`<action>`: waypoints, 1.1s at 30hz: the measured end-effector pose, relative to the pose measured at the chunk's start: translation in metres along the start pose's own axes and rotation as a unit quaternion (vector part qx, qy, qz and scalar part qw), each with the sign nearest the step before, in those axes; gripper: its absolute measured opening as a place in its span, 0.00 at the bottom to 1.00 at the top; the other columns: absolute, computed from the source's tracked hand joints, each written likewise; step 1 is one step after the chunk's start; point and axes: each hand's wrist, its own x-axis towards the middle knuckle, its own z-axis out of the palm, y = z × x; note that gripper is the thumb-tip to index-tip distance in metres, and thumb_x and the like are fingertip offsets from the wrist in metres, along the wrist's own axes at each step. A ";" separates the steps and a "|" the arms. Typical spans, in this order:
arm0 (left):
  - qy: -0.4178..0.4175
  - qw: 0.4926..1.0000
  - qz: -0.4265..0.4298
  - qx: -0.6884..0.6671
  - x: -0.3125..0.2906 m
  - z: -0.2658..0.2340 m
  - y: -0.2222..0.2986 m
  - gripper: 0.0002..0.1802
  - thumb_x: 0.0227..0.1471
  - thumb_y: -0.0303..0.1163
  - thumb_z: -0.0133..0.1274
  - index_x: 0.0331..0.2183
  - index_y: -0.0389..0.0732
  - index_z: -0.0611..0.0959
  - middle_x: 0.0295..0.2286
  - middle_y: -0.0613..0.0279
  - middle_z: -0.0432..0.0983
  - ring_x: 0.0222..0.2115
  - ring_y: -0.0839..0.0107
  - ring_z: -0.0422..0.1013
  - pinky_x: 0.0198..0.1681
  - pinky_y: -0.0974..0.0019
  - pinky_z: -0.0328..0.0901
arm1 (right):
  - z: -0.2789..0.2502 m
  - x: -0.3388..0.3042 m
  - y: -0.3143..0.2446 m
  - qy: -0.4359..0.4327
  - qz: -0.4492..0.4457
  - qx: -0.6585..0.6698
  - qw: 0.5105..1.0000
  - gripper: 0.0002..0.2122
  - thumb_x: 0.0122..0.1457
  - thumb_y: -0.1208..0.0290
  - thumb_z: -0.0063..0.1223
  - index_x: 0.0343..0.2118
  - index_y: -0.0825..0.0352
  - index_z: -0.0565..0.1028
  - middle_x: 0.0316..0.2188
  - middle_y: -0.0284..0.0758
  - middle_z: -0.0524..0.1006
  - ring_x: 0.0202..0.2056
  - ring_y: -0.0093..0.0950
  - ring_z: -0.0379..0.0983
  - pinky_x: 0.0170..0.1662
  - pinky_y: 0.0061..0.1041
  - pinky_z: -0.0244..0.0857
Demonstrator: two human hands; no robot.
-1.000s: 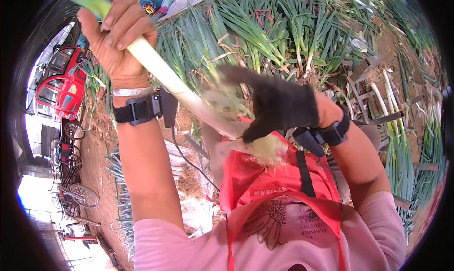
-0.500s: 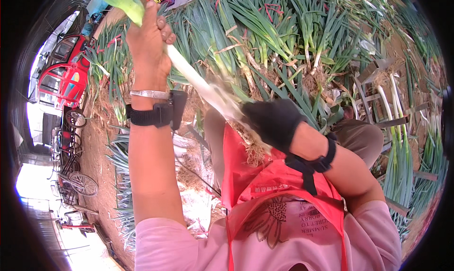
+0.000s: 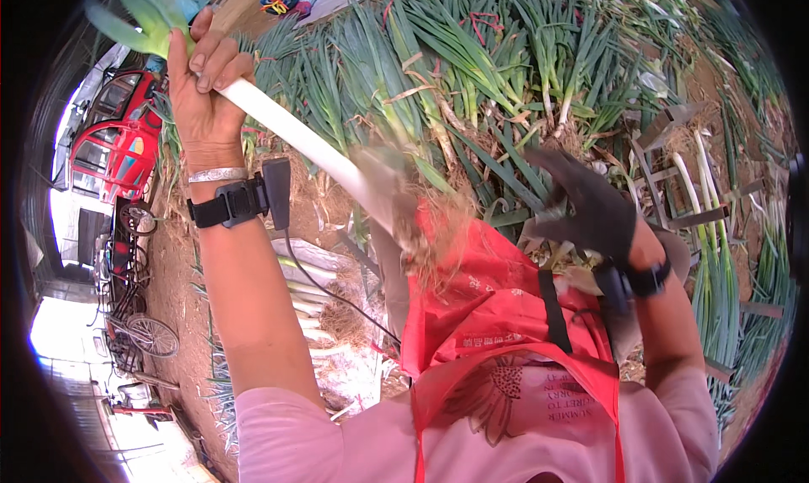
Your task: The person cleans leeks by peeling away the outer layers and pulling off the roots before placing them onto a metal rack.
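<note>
My bare left hand (image 3: 206,87) is closed round a large green onion (image 3: 291,133) at the upper left, where the white shaft meets the green leaves. The stalk slants down to the right across my front. Its root end, blurred by motion, hangs above the red apron (image 3: 497,293). My right hand (image 3: 590,209), in a black glove, is apart from the stalk on the right, its fingers spread with nothing visible in them. Each wrist has a black strap.
Bundled green onions (image 3: 472,53) lie on the ground ahead. White-stemmed stalks (image 3: 308,293) lie beside my left forearm. A metal frame (image 3: 653,175) stands at the right near more onions (image 3: 712,264). Far left are a red vehicle (image 3: 118,150) and bicycles (image 3: 152,333).
My right hand has come away from the onion's lower end, moving right and opening. My left hand has shifted left with the stalk, whose lower shaft now shows cleaner white.
</note>
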 end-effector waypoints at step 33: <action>0.404 0.828 0.264 0.287 0.030 0.001 0.002 0.17 0.60 0.41 0.44 0.39 0.34 0.69 0.35 0.51 0.72 0.33 0.62 0.71 0.37 0.57 0.70 | -0.027 -0.066 0.073 0.056 0.091 -0.295 0.950 0.22 0.46 0.70 0.62 0.46 0.64 0.73 0.38 0.42 0.75 0.32 0.34 0.75 0.38 0.31 0.69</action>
